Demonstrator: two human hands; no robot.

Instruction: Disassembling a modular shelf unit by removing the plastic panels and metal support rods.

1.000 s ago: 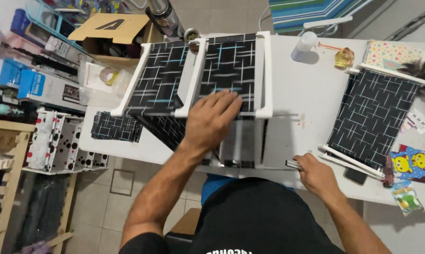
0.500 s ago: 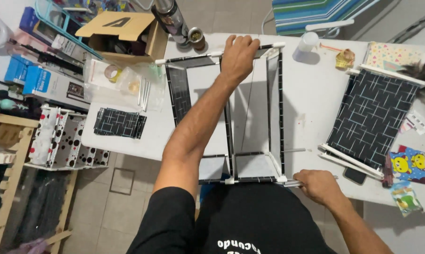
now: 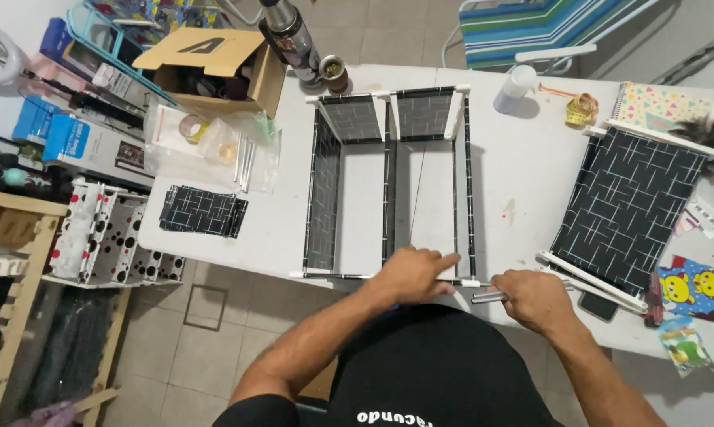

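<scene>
Far up-left of the left hand [image 3: 408,273], an open brown cardboard box [image 3: 215,67]; left of it, blue rectangular cartons [image 3: 80,142]. A clear plastic bag [image 3: 211,146] lies nearer.

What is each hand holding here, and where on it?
The left hand rests on the near bottom rail of the black-and-white rack frame, at its middle. The right hand grips a thin metal rod at one end.

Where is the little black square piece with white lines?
The small black patterned panel lies flat at the table's left edge, below the clear plastic bag, left of the frame.
</scene>
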